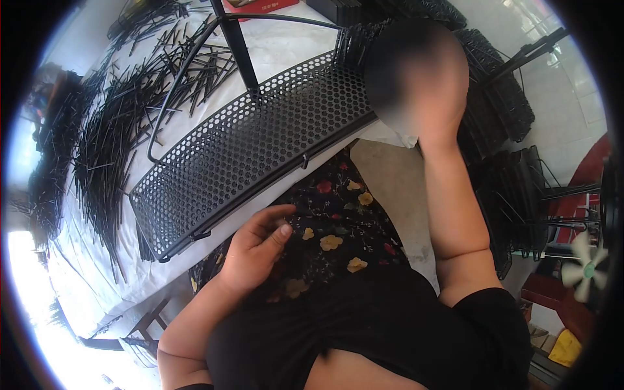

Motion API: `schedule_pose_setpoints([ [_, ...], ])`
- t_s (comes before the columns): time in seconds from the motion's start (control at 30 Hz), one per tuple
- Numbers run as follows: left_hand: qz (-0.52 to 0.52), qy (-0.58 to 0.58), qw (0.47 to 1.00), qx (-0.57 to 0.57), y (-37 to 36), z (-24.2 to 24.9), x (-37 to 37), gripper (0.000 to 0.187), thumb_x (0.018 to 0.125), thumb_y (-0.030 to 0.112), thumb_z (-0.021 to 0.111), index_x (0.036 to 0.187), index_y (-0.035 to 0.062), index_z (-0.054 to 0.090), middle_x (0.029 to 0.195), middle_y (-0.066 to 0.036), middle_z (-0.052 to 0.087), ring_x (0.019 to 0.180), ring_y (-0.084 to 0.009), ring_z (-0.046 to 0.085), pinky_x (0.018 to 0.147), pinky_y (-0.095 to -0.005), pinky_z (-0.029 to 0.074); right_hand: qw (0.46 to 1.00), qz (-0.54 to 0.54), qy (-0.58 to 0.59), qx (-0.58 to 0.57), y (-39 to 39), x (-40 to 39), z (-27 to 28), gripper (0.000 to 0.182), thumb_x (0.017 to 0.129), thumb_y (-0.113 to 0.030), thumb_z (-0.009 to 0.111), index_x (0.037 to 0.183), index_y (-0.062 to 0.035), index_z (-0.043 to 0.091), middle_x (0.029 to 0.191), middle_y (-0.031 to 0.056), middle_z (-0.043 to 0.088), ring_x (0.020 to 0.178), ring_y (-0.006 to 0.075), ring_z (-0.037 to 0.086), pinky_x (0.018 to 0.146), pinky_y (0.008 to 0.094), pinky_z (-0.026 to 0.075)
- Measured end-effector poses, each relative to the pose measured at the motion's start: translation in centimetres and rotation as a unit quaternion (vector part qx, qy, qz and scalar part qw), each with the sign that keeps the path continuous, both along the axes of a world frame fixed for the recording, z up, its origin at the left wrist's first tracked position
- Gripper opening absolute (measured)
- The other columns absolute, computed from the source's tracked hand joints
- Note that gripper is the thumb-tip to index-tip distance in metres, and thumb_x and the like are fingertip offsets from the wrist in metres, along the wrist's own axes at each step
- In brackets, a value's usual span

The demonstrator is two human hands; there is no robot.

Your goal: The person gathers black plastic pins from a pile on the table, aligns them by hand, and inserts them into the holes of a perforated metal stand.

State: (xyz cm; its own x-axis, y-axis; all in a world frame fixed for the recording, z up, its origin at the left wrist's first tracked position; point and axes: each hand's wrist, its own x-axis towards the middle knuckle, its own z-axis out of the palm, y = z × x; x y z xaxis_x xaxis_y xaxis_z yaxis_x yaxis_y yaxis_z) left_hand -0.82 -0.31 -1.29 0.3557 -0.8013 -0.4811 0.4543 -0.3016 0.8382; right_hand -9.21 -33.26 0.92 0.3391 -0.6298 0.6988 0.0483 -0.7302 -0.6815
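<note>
A long black tray of perforated metal [253, 146] lies slantwise on the white-covered table, with black bars rising from its far side. My left hand [257, 247] is over my flowered clothing, just below the tray's near edge. Its fingers are apart and slightly curled, and nothing is in them. On the other side, my right hand [439, 91] is raised beyond the tray's right end, near some black rods. A dark blurred patch covers most of its fingers, so what they hold, if anything, is hidden.
Many loose black rods [120, 136] are spread over the white table cover [78, 279] at the left. A red box [263, 6] is at the top. Stacked black wire racks [510, 201] stand at the right, near a pale fan [585, 268] and a yellow item [564, 349].
</note>
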Motion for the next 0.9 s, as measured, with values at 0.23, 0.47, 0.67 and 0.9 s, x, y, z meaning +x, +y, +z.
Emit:
schedule_pose_setpoints([
  [0.23, -0.012, -0.088, 0.996, 0.012, -0.1, -1.2, 0.0, 0.037, 0.093, 0.010, 0.064, 0.128, 0.0010, 0.054, 0.086, 0.003, 0.053, 0.066, -0.0016, 0.042, 0.057, -0.0165, 0.036, 0.959, -0.113, 0.078, -0.250, -3.7, 0.2, 0.1, 0.056, 0.086, -0.006, 0.071, 0.137, -0.0128, 0.051, 0.080, 0.0044, 0.065, 0.068, 0.0115, 0.059, 0.068, 0.0249, 0.050],
  [0.47, -0.017, -0.087, 0.996, 0.027, 0.4, -1.2, 0.3, 0.035, 0.091, 0.006, 0.066, 0.124, 0.0007, 0.057, 0.087, 0.004, 0.053, 0.067, -0.0009, 0.044, 0.058, -0.0163, 0.037, 0.920, -0.129, 0.167, -0.331, -4.2, 1.4, -0.6, 0.037, 0.082, -0.011, 0.071, 0.118, -0.0185, 0.068, 0.100, 0.0006, 0.068, 0.098, 0.0250, 0.057, 0.090, 0.0377, 0.045],
  [0.67, -0.040, -0.164, 0.985, 0.027, 0.4, -1.8, 0.4, 0.034, 0.091, 0.013, 0.066, 0.123, 0.0009, 0.059, 0.086, -0.002, 0.060, 0.075, -0.0064, 0.056, 0.068, -0.0235, 0.048, 0.876, -0.159, 0.214, -0.402, -3.7, 1.8, 0.1, 0.025, 0.085, -0.021, 0.068, 0.110, -0.0176, 0.070, 0.118, 0.0039, 0.063, 0.115, 0.0317, 0.052, 0.096, 0.0464, 0.040],
  [0.9, 0.085, -0.696, 0.693, -0.168, 4.5, 3.9, 5.0, 0.026, 0.081, 0.005, 0.071, 0.106, 0.0000, 0.066, 0.080, -0.010, 0.063, 0.065, -0.0256, 0.061, 0.062, -0.0352, 0.050, 0.944, 0.078, 0.175, -0.269, 2.2, 4.0, -3.0, 0.020, 0.094, -0.011, 0.062, 0.111, -0.0041, 0.069, 0.115, 0.0124, 0.066, 0.106, 0.0281, 0.062, 0.094, 0.0379, 0.047],
])
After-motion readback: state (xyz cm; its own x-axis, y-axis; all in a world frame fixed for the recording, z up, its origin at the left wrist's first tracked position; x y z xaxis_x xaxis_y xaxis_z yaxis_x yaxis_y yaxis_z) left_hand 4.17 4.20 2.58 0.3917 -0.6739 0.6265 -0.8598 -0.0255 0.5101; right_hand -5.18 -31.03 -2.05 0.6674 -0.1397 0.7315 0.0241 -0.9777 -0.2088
